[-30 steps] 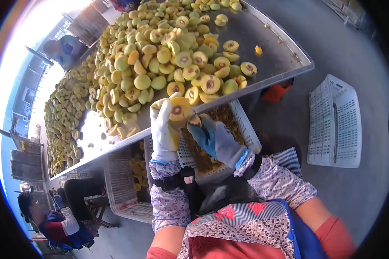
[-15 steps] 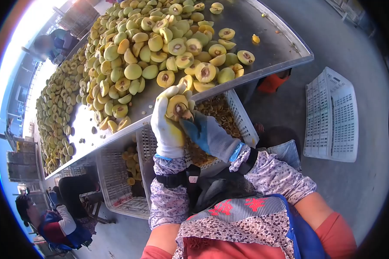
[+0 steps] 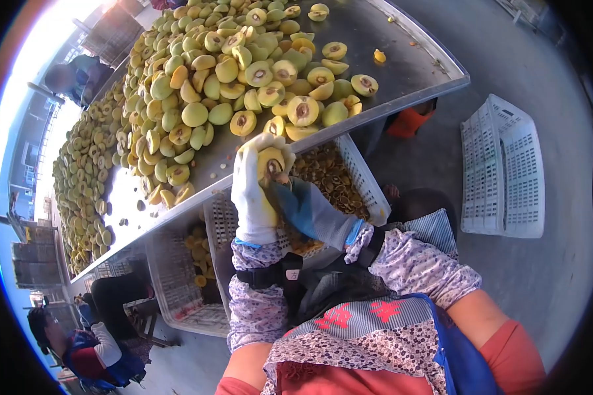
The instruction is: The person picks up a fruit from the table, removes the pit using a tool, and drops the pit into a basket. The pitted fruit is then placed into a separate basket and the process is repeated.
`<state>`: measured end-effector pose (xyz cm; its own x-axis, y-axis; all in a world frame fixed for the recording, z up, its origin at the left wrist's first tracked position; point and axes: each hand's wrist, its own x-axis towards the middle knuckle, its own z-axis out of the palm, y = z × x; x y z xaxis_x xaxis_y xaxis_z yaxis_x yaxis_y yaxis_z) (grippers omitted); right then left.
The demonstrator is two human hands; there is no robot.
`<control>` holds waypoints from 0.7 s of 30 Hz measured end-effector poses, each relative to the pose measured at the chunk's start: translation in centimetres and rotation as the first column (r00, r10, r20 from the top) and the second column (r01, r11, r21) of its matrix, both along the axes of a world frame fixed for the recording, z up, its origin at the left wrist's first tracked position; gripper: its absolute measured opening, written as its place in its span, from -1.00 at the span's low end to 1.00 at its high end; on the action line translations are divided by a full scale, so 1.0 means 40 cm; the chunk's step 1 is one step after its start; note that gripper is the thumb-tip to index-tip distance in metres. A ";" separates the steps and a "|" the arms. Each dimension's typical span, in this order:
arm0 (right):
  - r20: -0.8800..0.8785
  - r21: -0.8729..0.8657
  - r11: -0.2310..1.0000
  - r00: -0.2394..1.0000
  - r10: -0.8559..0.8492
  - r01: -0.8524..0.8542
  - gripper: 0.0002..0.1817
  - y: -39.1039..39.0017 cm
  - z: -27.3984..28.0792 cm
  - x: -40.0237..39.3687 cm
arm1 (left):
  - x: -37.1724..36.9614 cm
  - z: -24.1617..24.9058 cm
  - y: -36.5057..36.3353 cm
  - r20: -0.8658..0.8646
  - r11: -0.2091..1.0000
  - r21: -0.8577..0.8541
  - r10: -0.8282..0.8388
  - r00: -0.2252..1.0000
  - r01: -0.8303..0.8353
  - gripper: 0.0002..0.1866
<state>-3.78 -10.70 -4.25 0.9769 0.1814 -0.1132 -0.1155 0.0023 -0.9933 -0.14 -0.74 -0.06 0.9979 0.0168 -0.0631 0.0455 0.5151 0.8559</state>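
Observation:
My left hand [image 3: 251,194], in a white glove stained yellow, is closed round a peach half [image 3: 267,160] with its cut face turned up. A brown pit or hollow shows in the middle of that face. Against its lower edge press the closed fingers of my right hand [image 3: 313,209], in a blue and grey glove. Whatever these fingers hold is hidden. Both hands are just off the near edge of a metal table [image 3: 402,69], above a white crate [image 3: 369,178] of brownish pieces. Many yellow-green halved peaches [image 3: 194,114] are heaped on the table.
Another crate [image 3: 171,283] with yellow pieces stands below the table on the left. A white crate [image 3: 501,171] is on the floor at right. One person [image 3: 89,349] sits at lower left, and another person [image 3: 79,76] is at the table's far side.
The table and heap have shifted slightly left and up in view. My right fingers have moved a little against the peach half, which my left hand still holds.

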 end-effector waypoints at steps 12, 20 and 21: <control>0.634 -0.700 0.613 0.714 0.298 0.365 -0.61 -0.011 -0.081 0.006 | 0.012 -0.019 0.022 0.028 0.978 0.191 -0.090 0.996 0.083 -0.26; 0.192 -0.436 0.896 0.981 -0.006 0.091 -0.47 -0.031 0.039 -0.009 | 0.009 -0.015 0.009 0.037 0.949 0.313 0.024 0.999 -0.035 -0.17; 0.187 -0.470 0.879 0.982 0.004 0.086 -0.48 -0.030 0.034 -0.009 | 0.008 -0.011 0.007 0.030 0.940 0.336 0.045 0.999 -0.052 -0.17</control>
<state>-4.13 -11.91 -2.89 0.9940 0.1097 0.0000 0.0522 -0.4727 -0.8797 0.20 -0.45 -0.51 0.9964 0.0819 -0.0241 0.0075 0.1977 0.9802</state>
